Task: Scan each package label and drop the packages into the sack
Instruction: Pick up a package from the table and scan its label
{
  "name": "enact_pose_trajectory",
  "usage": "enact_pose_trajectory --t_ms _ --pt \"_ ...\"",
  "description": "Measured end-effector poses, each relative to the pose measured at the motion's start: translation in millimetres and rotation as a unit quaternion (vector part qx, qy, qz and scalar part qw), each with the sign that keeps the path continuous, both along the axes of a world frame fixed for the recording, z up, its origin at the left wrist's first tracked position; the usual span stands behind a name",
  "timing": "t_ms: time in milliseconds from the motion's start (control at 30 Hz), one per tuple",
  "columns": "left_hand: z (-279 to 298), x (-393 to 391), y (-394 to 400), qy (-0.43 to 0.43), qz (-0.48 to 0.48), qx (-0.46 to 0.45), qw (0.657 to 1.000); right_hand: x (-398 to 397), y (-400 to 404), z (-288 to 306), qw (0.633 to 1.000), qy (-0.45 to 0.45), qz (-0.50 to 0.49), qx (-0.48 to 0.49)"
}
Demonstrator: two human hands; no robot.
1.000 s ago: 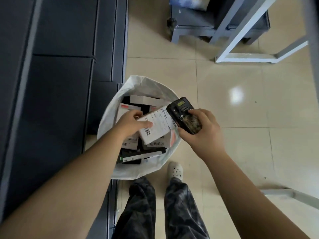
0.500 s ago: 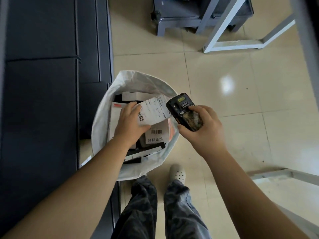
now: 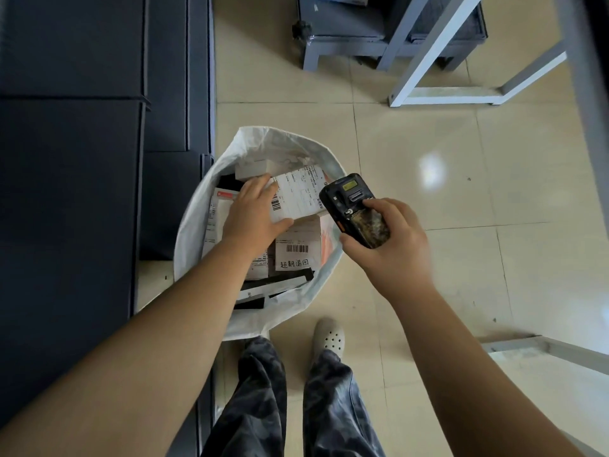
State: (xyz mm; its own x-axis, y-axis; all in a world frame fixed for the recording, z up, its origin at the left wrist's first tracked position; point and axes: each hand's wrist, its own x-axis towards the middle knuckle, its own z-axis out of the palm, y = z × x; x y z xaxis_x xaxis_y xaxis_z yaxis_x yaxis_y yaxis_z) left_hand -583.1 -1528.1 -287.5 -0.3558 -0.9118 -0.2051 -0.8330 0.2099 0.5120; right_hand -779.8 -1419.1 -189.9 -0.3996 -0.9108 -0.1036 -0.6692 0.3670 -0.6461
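A white sack (image 3: pixel 197 219) stands open on the floor in front of my feet, with several labelled packages inside. My left hand (image 3: pixel 253 212) holds a white package (image 3: pixel 298 192) with a printed label over the sack's mouth, thumb under its near edge. My right hand (image 3: pixel 392 245) grips a black handheld scanner (image 3: pixel 354 209) just right of that package, above the sack's right rim, its head pointing toward the label. Below lies a package with a barcode and handwriting (image 3: pixel 296 252).
Dark grey cabinets or boxes (image 3: pixel 72 192) fill the left side, touching the sack. A grey stool (image 3: pixel 342 37) and white metal frame legs (image 3: pixel 438 51) stand at the back. Another frame bar (image 3: pixel 547 351) runs at the right. My legs and a white shoe (image 3: pixel 329 338) are below the sack.
My left hand has carried the white package farther back and lower over the sack, turning its label flatter. The scanner hand has stayed beside it.
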Motion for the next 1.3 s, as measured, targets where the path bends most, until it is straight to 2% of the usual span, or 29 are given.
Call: enact_pose_trajectory --t_ms 200,367,600,833,1033,1300 --pt "7 21 4 0.031 0.014 0.029 0.999 6 -2 5 0.999 0.011 0.025 0.017" --pt "44 45 21 0.106 0.072 0.029 0.991 19 -5 28 0.999 0.008 0.045 0.020" --pt "180 79 42 0.187 0.128 -0.050 0.973 46 -18 130 0.995 -0.014 0.093 -0.010" --pt "326 93 75 0.182 0.116 -0.144 0.966 57 -18 251 0.981 -0.001 0.164 -0.104" --pt "398 88 153 0.153 0.167 -0.230 0.946 53 8 306 0.948 -0.015 0.262 -0.180" --pt "442 80 335 0.102 0.347 -0.258 0.896 72 97 345 0.880 -0.065 0.427 -0.199"
